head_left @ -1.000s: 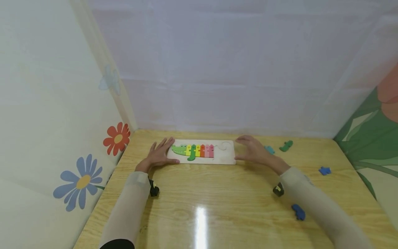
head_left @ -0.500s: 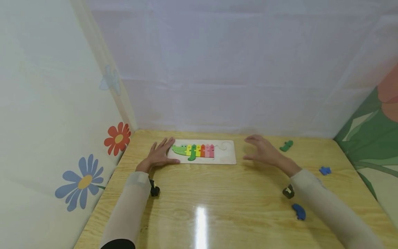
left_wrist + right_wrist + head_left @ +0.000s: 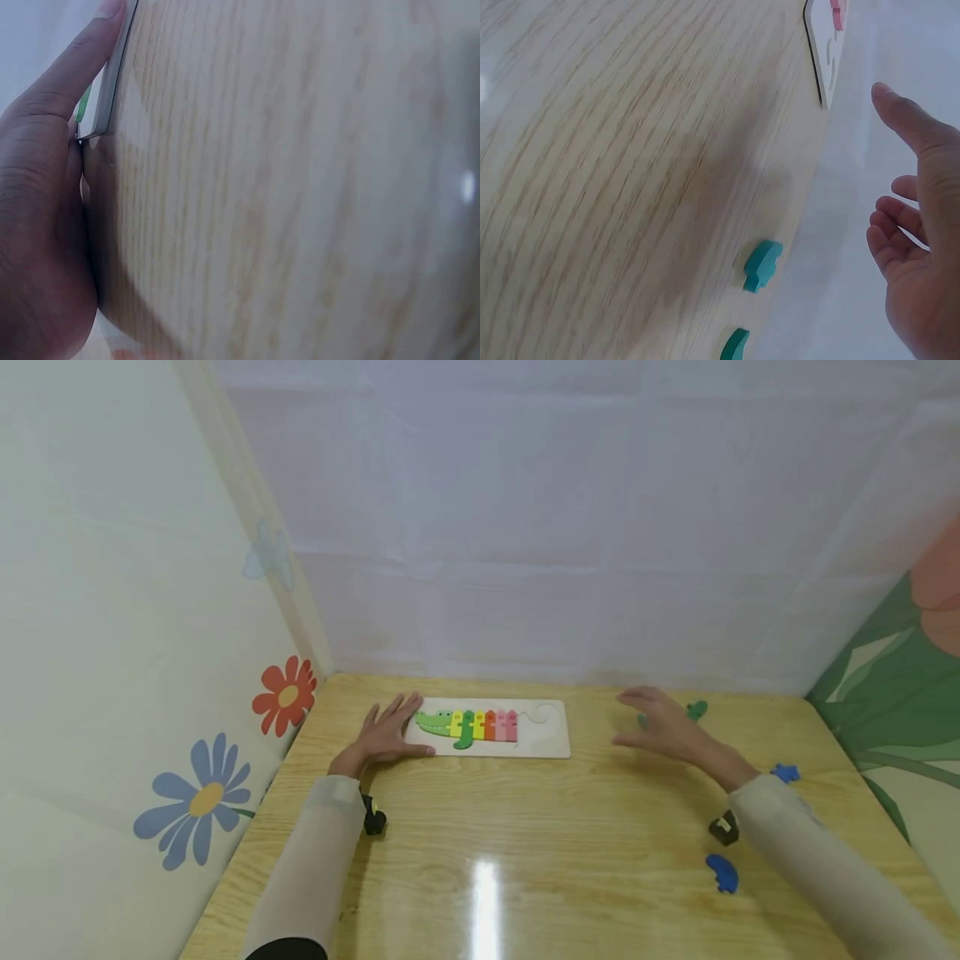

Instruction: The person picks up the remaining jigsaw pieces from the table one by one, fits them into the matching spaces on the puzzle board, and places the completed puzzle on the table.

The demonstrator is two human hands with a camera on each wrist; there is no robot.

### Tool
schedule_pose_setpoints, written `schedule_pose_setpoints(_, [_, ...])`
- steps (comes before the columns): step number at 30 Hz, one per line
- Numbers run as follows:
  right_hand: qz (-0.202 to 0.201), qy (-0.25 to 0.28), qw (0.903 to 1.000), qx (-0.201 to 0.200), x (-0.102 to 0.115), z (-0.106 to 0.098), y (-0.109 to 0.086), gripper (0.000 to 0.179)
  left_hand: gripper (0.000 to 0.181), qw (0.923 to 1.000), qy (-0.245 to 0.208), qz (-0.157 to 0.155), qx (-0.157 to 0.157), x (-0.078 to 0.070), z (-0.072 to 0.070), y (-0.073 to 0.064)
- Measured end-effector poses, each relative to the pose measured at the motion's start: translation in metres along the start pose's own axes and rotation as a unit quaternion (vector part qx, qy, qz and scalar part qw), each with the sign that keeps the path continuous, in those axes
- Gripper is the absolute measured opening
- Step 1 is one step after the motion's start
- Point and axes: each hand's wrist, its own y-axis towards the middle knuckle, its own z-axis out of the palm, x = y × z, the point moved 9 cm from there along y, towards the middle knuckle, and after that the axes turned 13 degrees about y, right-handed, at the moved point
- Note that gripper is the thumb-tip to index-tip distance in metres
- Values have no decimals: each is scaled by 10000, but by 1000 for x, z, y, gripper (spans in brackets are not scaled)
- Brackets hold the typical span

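A white wooden puzzle board (image 3: 543,739) lies near the table's back edge, with a crocodile of green, yellow, orange and pink pieces on its left part. Bare outlines show on its right part. My left hand (image 3: 382,735) rests at the board's left end, fingers straight and spread, thumb (image 3: 71,64) along the front edge. Off the board's right end, my right hand (image 3: 663,727) hovers with thumb and fingers apart, holding nothing. Below it in the right wrist view lie a teal puzzle piece (image 3: 763,265) and a green piece (image 3: 736,345); the hand mostly hides the teal one in the head view.
On the table's right side lie a small blue piece (image 3: 786,773), by the right sleeve, and a curved blue piece (image 3: 723,872) nearer the front. A pale wall (image 3: 480,568) stands right behind the table (image 3: 555,843). Flower-printed panels flank both sides.
My right hand has let go of the board's right end and moved right, over the teal piece. My left hand and the board stay in place.
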Motion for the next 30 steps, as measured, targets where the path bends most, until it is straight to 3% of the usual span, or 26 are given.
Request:
schedule_pose_setpoints(14, [398, -153, 9991, -57, -20, -22, -18, 80, 120, 10000, -47, -12, 14, -1, -2, -1])
schedule_pose_setpoints(23, [355, -193, 9991, -145, -26, -34, -28, 80, 120, 10000, -88, 11, -3, -1, -2, -2])
schedule_pose_setpoints(30, [540, -215, 9982, -146, -37, -42, -33, 80, 120, 9999, -109, 10, 6, -1, -3, -2])
